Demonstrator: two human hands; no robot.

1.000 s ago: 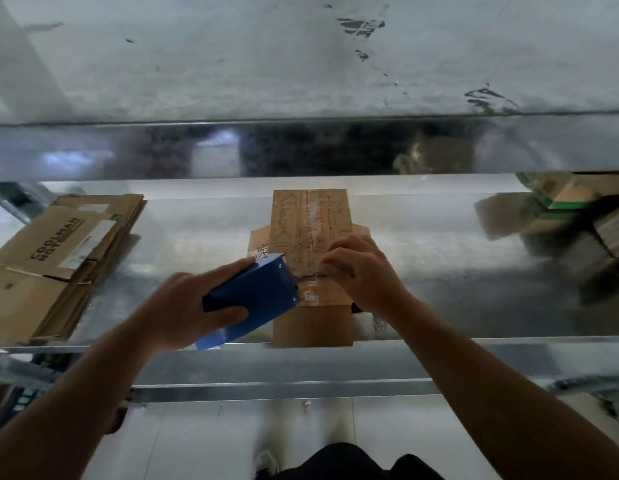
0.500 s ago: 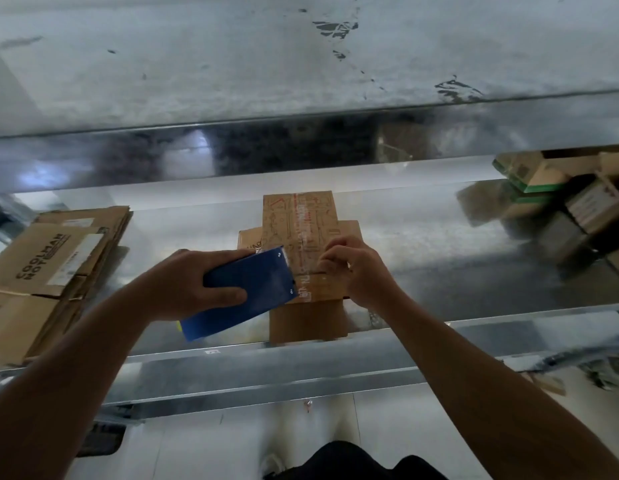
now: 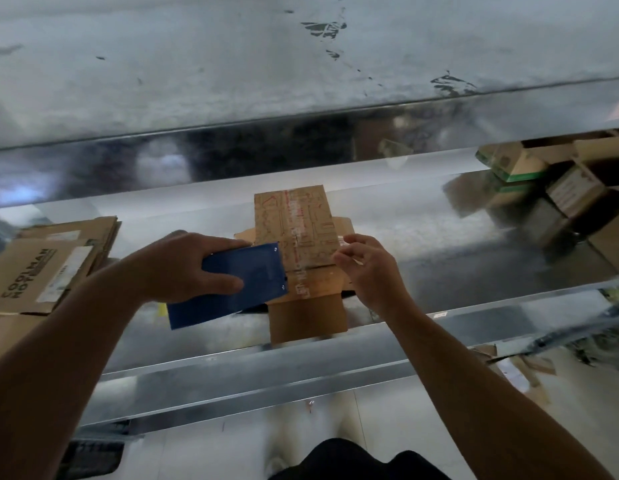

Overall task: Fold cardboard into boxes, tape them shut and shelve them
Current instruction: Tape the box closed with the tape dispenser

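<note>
Black fabric of the person's clothing (image 3: pixel 353 459) shows nearest, directly below the small brown cardboard box (image 3: pixel 308 317). That box stands on the shiny metal shelf (image 3: pixel 422 244), just behind the shelf's front rail (image 3: pixel 232 372), its closed top flaps printed in red and crossed lengthwise by a strip of clear tape (image 3: pixel 299 220).

At the box's left side the left hand (image 3: pixel 183 268) grips a blue, flat-sided tape dispenser (image 3: pixel 245 282), fingers wrapped over its top and thumb underneath; the dispenser's front edge meets the box's top left edge. At the box's right edge the right hand (image 3: pixel 370 271) has its fingers curled by the top corner. The motion blur makes it unclear whether they pinch anything or merely touch the cardboard.

Left of the box, well apart, lies a stack of flattened brown cardboard sheets (image 3: pixel 41 268) with black lettering. Far right of and behind the box sits a jumble of brown boxes (image 3: pixel 571 192), one with a green edge. Above the box runs a scuffed grey upper shelf (image 3: pixel 232 81).
</note>
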